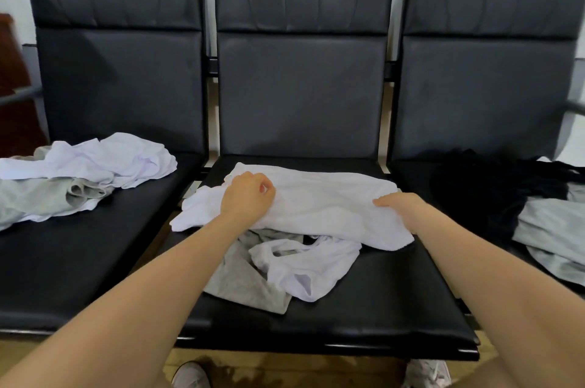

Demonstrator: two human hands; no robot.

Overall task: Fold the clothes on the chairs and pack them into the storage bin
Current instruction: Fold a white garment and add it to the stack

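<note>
Shoes [190, 375]: two pale shoes on the wooden floor at the near edge, under the middle seat; a garment sliding off the front lip would land there.
Grey garment [243, 280]: crumpled at the near left of the middle seat [395, 292], partly under the white pieces. Risk: it gets dragged along when the top shirt is lifted, since the layers overlap.
Small white garment [304, 270]: bunched just right of the grey one, its far edge tucked under the white shirt. Same snagging risk.
White shirt [326, 207]: the piece in hand, spread across the middle seat on top of the others, wrinkled and not yet squared. A fold made now would likely set the creases in.
Left hand [248, 197]: fingers curled, pinching the shirt near its far left end. A pinch of too little cloth could slip when pulled.
Right hand [400, 207]: lies on the shirt's right edge, thumb showing; whether the fingers grip the cloth cannot be told. If it only rests, that side may trail and the fold skew.
Left pile [95, 166]: white and grey clothes heaped on the left seat, well apart from the hands, unfolded.
Right pile [506, 191]: black and grey clothes on the right seat, one grey piece near the front edge and liable to slide.
Storage bin: not in view, so a folded piece must be carried out of frame and may loosen.
</note>
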